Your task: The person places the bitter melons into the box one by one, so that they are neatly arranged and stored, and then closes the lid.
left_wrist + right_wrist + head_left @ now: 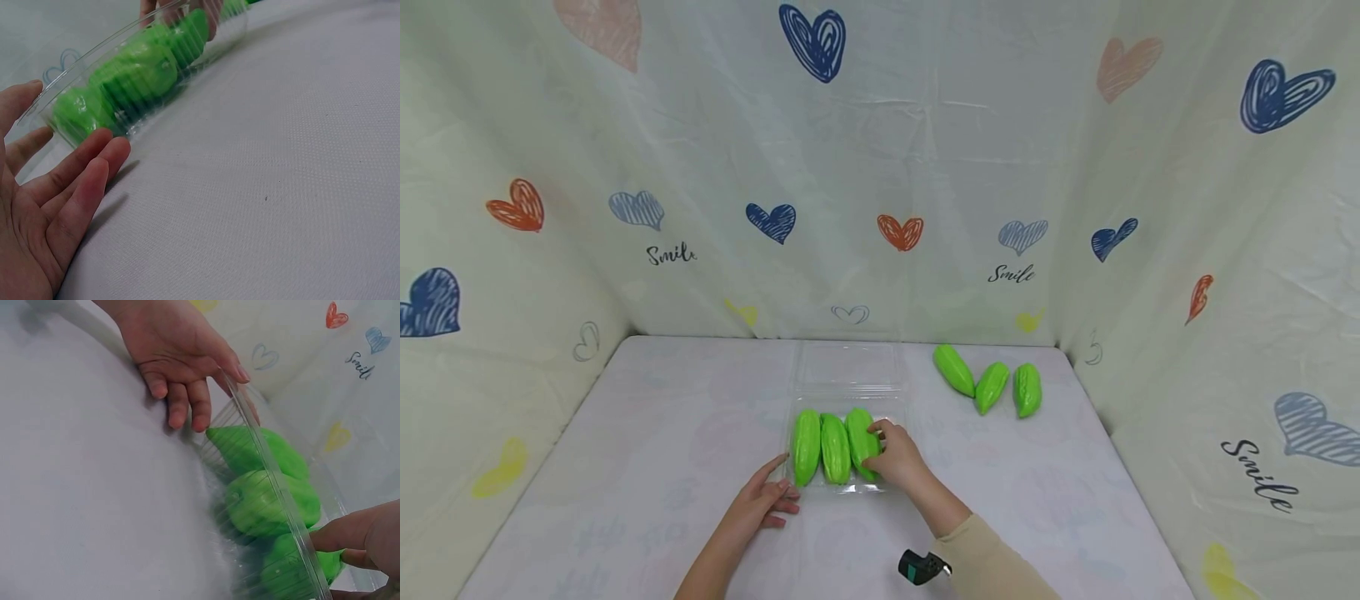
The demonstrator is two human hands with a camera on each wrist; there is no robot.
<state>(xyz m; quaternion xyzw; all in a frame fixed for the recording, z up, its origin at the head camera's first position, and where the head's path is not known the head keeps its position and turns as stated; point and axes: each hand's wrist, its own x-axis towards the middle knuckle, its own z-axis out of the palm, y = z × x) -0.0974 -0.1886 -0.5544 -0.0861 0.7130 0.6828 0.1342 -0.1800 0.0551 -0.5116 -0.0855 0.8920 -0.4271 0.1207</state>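
A clear plastic clamshell box (891,408) stands with its lid (848,367) folded back. Three long green ridged gourds lie side by side in it: a left gourd (807,448), a middle gourd (835,450) and a right gourd (858,429). My right hand (901,458) grips the right gourd between thumb and fingers, inside the box. My left hand (763,498) rests at the box's near left corner. Its fingers are loosely extended, with fingertips (115,150) right at the clear wall in the left wrist view.
Beyond the box to the right, three more green gourds (992,387) lie on the white-covered table (685,433). A small black device (921,567) sits by my right sleeve. Heart-printed curtains (850,167) border the table at the back and both sides.
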